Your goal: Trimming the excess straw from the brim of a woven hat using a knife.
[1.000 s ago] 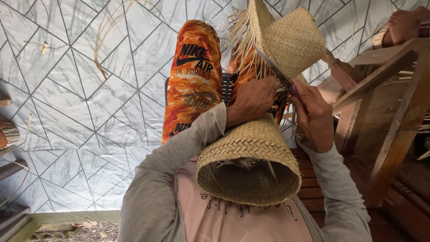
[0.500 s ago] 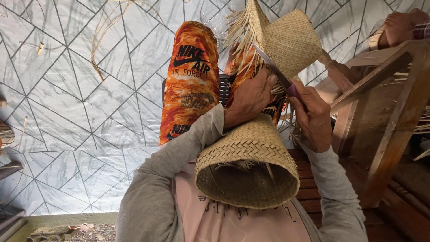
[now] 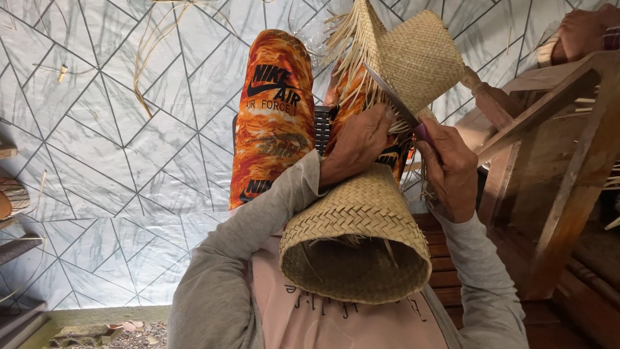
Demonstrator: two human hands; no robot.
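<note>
A long woven straw tube (image 3: 361, 226) lies over my lap, its open mouth toward me and its far end (image 3: 420, 55) bent upward with loose straw ends sticking out. My left hand (image 3: 355, 145) grips the weave at the bend. A knife (image 3: 397, 106) with a purple handle is held in my right hand (image 3: 452, 165), its blade laid against the loose straw ends. My legs in orange patterned trousers (image 3: 271, 123) stretch out beyond the tube.
A wooden chair frame (image 3: 549, 161) stands close on the right. Another person's hand (image 3: 584, 29) shows at the top right. Loose straw strips (image 3: 148, 58) lie on the pale patterned floor (image 3: 97, 161). Dark objects sit at the left edge.
The knife blade has shifted a little along the straw ends. My left hand keeps the same grip on the weave.
</note>
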